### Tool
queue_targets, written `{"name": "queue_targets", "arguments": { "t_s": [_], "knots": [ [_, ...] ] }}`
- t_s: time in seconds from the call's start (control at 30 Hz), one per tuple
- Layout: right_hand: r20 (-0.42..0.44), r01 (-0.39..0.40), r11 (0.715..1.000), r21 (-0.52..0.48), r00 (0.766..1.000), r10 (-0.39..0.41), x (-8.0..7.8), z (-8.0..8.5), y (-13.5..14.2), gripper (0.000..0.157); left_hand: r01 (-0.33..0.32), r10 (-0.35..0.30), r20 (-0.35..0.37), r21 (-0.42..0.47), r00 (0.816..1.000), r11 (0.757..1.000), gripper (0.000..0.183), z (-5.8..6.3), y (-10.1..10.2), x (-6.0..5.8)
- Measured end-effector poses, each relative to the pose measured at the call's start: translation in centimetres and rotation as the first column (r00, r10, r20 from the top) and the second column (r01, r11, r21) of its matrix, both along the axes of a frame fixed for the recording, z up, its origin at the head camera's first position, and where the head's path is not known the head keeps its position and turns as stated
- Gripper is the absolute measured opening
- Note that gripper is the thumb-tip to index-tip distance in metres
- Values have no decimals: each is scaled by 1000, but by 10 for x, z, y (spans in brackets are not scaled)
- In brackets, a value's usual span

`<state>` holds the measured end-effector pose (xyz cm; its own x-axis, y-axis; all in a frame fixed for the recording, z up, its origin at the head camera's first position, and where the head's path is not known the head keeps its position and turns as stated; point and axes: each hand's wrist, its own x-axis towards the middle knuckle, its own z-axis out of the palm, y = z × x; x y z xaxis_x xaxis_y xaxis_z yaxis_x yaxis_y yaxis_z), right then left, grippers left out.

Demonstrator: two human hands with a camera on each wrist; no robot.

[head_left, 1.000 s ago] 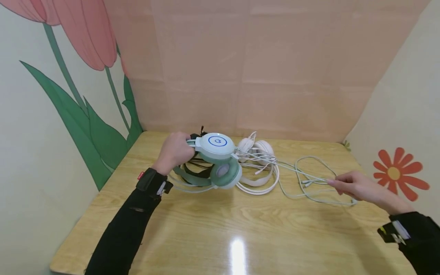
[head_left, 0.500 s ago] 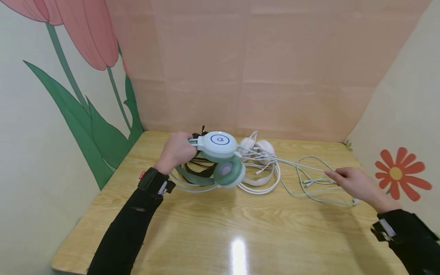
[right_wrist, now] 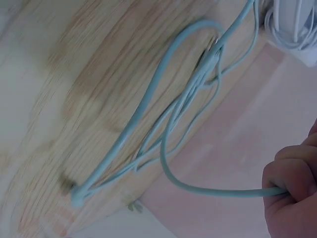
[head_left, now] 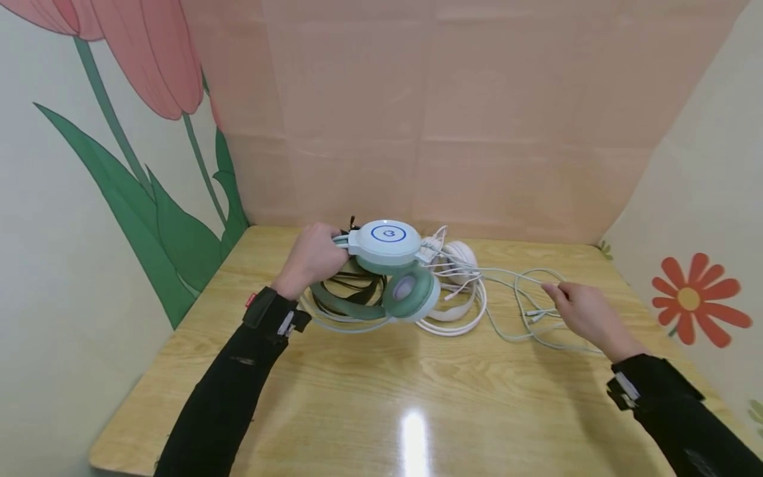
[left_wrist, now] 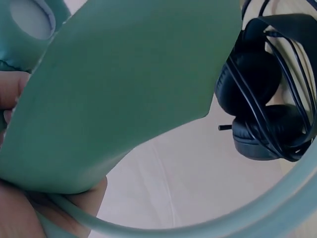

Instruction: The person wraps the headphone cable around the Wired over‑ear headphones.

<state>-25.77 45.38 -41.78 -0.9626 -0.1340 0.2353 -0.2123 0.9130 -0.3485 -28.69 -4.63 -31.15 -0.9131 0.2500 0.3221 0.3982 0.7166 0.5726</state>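
Note:
A mint-green pair of headphones (head_left: 389, 244) is held up off the table by my left hand (head_left: 312, 260), which grips its headband near one earcup. In the left wrist view the green headband pad (left_wrist: 124, 89) fills much of the picture, with fingers (left_wrist: 15, 213) curled round its edge. To the right, my right hand (head_left: 587, 317) pinches the headphones' thin mint cable (head_left: 507, 270). In the right wrist view the cable (right_wrist: 228, 192) runs into the curled right fingers (right_wrist: 292, 181), while the rest lies looped on the table.
White headphones (head_left: 460, 257) with a coiled white cable lie behind the mint pair. Black headphones (left_wrist: 252, 84) with black cables lie at the back left, partly hidden in the head view. A pink sheet (head_left: 417, 119) backs the wooden table (head_left: 357, 404).
My right hand has moved left and slightly up, nearer the headphones, still holding the cable. The left hand has carried the mint headphones a little right and up.

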Motion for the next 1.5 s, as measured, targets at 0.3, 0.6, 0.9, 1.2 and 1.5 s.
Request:
{"name": "queue_targets", "arguments": {
  "t_s": [0.3,0.6,0.9,1.2,1.5],
  "knots": [
    [-110,-59,997,-41,992,54,-11,-3,-53,48,38,-42,76,58,996,998,20,0,8,4],
    [-163,-154,982,-110,977,135,-18,7,-110,43,48,-52,73,51,996,998,24,-1,19,4],
    [-156,-271,948,-164,956,247,-22,-2,-150,23,51,-62,95,114,994,992,27,3,28,5],
    [-141,-408,867,-287,913,383,-6,-22,-171,18,22,-34,60,198,998,980,31,5,35,4],
    [-113,-494,860,-129,869,482,21,-11,-191,26,-40,37,19,194,999,980,31,6,39,0]
  ]
}}
